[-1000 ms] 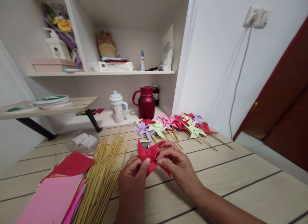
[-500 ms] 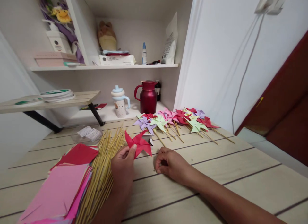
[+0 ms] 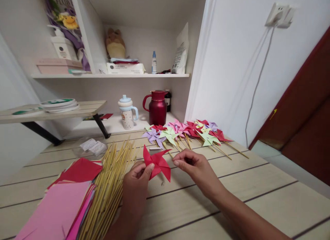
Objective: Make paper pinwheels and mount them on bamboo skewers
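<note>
Between the thumb and fingers of my left hand (image 3: 138, 176) is a red paper pinwheel (image 3: 157, 163), lifted over the table with its folded blades facing up. My right hand (image 3: 192, 163) is just right of the pinwheel, thumb and forefinger pinched together; whatever is between them is too small to make out. A tiny metallic bit (image 3: 162, 183) lies on the table below the pinwheel. Left of my left hand is a spread of thin wooden sticks (image 3: 109, 185), beside a stack of pink and red paper sheets (image 3: 59, 202).
Several finished pinwheels on sticks (image 3: 185, 131) lie along the table's back right. A clear container with white packets (image 3: 91, 146) stands at the back left. Behind are a red jug (image 3: 157, 109), a spotted cup (image 3: 127, 114) and a raised board on black legs (image 3: 87, 107).
My left hand has brought the red pinwheel right and turned it. My right hand has risen off the tabletop and moved slightly right, fingers pinched. The view has tilted a little upward.
</note>
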Demonstrator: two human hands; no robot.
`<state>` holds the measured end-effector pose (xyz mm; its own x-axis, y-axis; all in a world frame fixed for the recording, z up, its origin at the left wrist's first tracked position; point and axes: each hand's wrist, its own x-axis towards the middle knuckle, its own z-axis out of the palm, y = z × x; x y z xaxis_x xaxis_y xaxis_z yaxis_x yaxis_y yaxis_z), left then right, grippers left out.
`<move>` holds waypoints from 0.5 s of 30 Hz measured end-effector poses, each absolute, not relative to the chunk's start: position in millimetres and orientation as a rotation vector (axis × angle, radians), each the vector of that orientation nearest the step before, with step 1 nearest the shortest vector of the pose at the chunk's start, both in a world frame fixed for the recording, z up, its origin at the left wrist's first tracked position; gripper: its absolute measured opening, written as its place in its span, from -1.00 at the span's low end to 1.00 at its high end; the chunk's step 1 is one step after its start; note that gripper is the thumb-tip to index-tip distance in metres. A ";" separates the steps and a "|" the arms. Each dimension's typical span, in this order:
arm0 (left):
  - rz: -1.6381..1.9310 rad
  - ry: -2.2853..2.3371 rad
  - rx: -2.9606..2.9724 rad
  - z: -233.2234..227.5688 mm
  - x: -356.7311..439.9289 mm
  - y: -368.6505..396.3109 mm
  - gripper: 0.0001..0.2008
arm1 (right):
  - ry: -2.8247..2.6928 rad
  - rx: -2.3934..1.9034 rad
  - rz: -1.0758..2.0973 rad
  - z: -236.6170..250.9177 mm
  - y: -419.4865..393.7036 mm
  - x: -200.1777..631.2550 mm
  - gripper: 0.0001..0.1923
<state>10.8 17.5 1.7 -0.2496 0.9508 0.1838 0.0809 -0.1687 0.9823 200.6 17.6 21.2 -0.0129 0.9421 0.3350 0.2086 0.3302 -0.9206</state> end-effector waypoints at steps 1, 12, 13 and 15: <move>1.498 1.350 1.285 0.9 11.2 17.2 -0.83 | -1.476 -1.102 0.819 22.7 15.9 198.6 -0.87; 1.422 1.246 1.575 -5.6 17.2 13.3 -0.85 | -1.571 -1.014 0.263 27.6 4.4 194.3 -0.76; 1.416 1.235 1.602 -5.0 17.9 12.4 -0.84 | -1.595 -1.028 0.291 27.9 5.4 195.0 -0.73; 1.408 1.209 1.630 -4.0 19.0 11.0 -0.84 | -1.609 -1.075 0.402 26.8 7.7 195.2 -0.73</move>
<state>19.0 11.0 -4.0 -0.0061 0.9307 0.3657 0.2208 -0.3554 0.9083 195.2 7.7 26.8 0.0181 0.8044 0.5938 0.4300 0.5299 -0.7309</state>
